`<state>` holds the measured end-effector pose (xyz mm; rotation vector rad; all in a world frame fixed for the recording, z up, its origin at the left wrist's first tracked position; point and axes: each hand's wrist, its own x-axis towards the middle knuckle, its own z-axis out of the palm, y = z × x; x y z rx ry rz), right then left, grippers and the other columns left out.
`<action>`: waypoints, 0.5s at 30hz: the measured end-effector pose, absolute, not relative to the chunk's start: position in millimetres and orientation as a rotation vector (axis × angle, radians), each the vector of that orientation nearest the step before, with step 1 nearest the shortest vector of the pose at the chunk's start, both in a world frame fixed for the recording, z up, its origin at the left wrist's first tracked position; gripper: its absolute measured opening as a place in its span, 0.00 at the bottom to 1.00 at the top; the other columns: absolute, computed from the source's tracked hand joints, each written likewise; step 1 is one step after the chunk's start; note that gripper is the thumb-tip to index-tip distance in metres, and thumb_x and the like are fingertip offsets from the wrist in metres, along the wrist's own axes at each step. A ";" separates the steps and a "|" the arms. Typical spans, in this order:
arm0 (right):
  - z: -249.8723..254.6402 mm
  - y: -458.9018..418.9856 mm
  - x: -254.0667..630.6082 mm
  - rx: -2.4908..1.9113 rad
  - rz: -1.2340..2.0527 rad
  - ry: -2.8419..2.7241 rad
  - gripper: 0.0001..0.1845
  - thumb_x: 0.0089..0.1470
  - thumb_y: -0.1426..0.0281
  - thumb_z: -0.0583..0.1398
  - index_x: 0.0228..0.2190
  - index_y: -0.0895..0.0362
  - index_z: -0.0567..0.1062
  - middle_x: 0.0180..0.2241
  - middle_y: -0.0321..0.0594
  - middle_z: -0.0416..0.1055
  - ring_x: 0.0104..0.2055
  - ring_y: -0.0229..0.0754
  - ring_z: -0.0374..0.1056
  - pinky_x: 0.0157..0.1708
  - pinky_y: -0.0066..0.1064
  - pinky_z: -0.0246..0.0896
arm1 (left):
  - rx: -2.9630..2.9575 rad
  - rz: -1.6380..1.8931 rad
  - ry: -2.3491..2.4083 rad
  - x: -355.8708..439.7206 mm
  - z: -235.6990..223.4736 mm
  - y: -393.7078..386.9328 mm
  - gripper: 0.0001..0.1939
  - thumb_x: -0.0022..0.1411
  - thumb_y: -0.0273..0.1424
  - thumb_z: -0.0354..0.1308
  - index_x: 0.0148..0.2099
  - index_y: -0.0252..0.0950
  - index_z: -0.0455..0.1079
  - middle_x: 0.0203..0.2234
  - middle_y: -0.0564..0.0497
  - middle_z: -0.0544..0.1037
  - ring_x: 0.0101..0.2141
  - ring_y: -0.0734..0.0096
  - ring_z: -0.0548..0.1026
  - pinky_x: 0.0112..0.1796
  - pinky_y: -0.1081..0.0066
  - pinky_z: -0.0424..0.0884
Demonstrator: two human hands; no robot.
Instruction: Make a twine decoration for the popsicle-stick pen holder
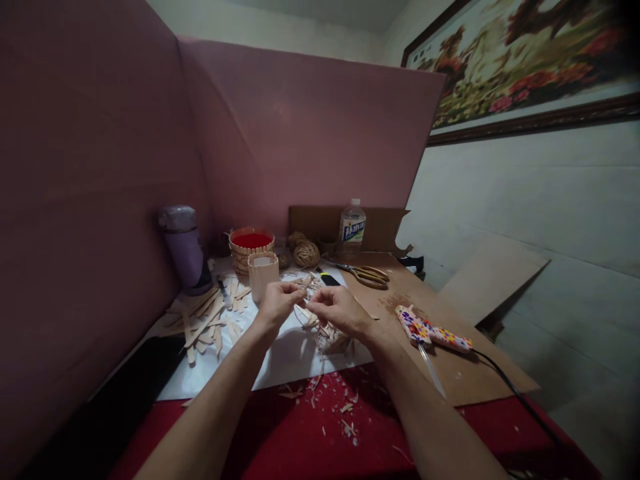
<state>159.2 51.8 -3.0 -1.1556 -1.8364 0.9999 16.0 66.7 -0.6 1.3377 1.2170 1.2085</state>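
Observation:
My left hand (281, 305) and my right hand (345, 311) almost meet above the white paper (285, 373). Thumb and forefinger are pinched together on each. Whatever they hold is too thin or small to make out. Just behind my left hand stands a small cup-shaped holder (263, 277) walled with pale wooden sticks. A pile of wood shavings and thin strips (333, 341) lies under and around my right hand. Behind the hands sits a ball of twine (306, 254), and a black and yellow tool (329, 279) lies beyond my fingers.
Loose craft sticks (203, 320) are scattered at left by a purple bottle (186, 253). A red-lined basket (251, 243) stands at the back. On the cardboard (390, 320) are scissors (370, 275) and a corded, flower-patterned glue gun (430, 331). Behind stands a clear bottle (353, 227).

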 end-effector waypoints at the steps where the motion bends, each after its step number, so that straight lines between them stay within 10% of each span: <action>1: -5.7 50.6 155.7 -1.130 1.064 -1.856 0.08 0.46 0.68 0.56 0.19 0.58 0.68 0.13 0.32 0.62 0.16 0.32 0.57 0.18 0.24 0.48 | 1.270 1.215 1.189 15.6 0.1 65.7 0.10 0.41 0.32 0.62 0.21 0.30 0.67 0.12 0.55 0.68 0.11 0.85 0.54 0.15 0.78 0.45; 15: 3.4 57.0 182.5 -1.814 0.042 -1.500 0.16 0.55 0.65 0.51 0.25 0.58 0.74 0.24 0.51 0.71 0.32 0.47 0.66 0.29 0.33 0.52 | 1.069 1.286 1.034 16.7 1.8 64.8 0.12 0.42 0.31 0.61 0.21 0.33 0.60 0.10 0.58 0.63 0.10 0.86 0.53 0.14 0.79 0.41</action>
